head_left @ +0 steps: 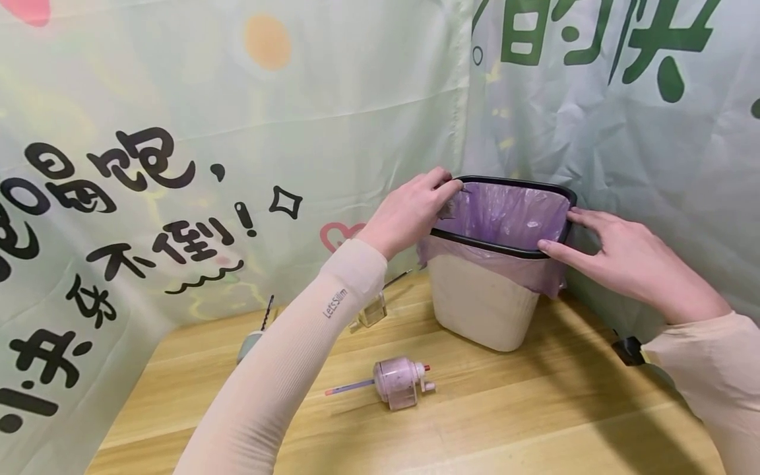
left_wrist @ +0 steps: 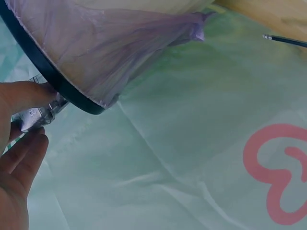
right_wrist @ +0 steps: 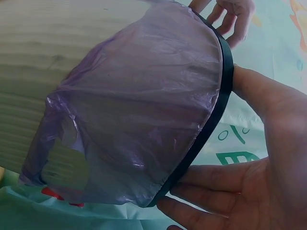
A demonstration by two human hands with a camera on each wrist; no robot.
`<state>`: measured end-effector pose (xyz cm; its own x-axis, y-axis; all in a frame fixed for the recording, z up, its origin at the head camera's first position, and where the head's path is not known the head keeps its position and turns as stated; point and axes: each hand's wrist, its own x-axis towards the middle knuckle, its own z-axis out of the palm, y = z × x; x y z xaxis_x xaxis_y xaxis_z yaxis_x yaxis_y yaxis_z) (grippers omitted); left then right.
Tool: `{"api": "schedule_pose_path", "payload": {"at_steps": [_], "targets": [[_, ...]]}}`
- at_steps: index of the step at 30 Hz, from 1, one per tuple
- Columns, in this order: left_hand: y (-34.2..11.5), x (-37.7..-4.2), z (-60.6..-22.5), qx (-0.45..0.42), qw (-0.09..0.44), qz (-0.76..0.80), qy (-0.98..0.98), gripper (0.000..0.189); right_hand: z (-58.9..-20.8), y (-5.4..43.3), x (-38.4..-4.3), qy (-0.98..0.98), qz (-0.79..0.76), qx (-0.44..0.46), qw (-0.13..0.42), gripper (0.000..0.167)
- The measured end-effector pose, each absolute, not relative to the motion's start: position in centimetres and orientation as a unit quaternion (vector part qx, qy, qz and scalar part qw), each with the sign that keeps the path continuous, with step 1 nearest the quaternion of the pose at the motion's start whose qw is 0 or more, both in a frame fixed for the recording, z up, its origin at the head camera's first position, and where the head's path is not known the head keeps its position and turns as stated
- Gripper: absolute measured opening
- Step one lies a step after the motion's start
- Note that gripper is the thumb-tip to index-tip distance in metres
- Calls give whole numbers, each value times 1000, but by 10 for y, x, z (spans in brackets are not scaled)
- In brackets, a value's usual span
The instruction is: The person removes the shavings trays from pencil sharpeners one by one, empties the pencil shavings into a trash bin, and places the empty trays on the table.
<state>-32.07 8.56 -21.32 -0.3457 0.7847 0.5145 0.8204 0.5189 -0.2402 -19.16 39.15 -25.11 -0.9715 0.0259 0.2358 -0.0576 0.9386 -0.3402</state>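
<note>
A cream trash can [head_left: 483, 297] with a black rim [head_left: 516, 180] stands on the table, lined with a purple plastic bag [head_left: 505, 211]. At the rim's left side my left hand [head_left: 412, 208] holds a small clear, shiny plastic piece [left_wrist: 36, 117] between thumb and fingers; its exact kind is hard to make out. My right hand [head_left: 635, 257] holds the rim across its right corner, thumb on the near edge and fingers on the right side. The same grip shows in the right wrist view, with the bag [right_wrist: 144, 105] folded over the outside.
A pink crank pencil sharpener [head_left: 396, 382] with a pencil [head_left: 350, 388] in it lies in front of the can. Behind my left forearm are a clear yellowish sharpener [head_left: 374, 311] and a partly hidden greenish object [head_left: 252, 343], each with a pencil. Printed cloth [head_left: 356, 86] walls the table's back and right.
</note>
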Motion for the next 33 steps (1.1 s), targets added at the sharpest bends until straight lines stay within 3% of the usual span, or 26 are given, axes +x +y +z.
{"api": "schedule_pose_path", "payload": {"at_steps": [33], "targets": [[92, -319, -213, -516, 296, 109, -796, 48, -251, 391, -194, -978, 171, 6, 116, 97]]}}
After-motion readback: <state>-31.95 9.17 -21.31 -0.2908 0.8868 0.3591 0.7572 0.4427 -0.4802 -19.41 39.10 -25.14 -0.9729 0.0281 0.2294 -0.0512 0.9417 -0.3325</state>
